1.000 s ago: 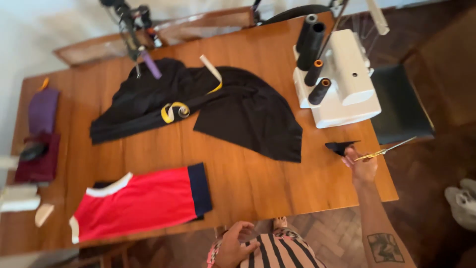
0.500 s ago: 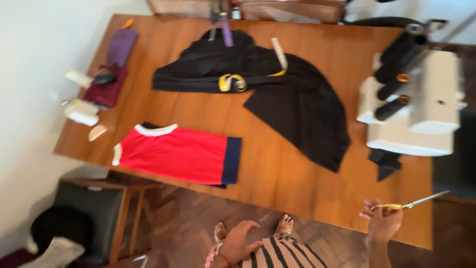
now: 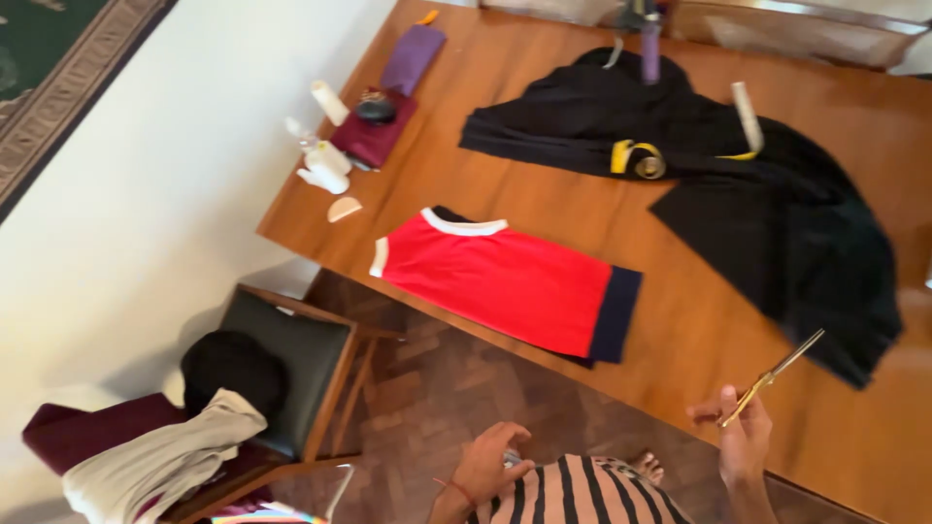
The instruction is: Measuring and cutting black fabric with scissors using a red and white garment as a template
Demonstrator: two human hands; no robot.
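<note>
My right hand (image 3: 741, 437) holds a pair of gold-handled scissors (image 3: 774, 375), blades pointing up and to the right over the near edge of the wooden table (image 3: 680, 330). My left hand (image 3: 485, 466) rests against my striped clothing at the bottom of the view, fingers curled around something small that I cannot make out. A folded red garment (image 3: 500, 279) with white and navy trim lies on the table near its front edge. Black fabric (image 3: 738, 175) spreads across the far side, with a yellow measuring tape (image 3: 636, 158) coiled on it.
At the table's left end lie a purple cloth (image 3: 412, 56), a dark red cloth (image 3: 374, 138), white thread spools (image 3: 325, 165) and a small pale chalk piece (image 3: 343, 208). A chair (image 3: 282, 374) with heaped clothes stands left of me on parquet floor.
The view has swung left: the white sewing machine has left the frame and the chair and wall have come in. My right hand still carries the scissors, now nearer my body.
</note>
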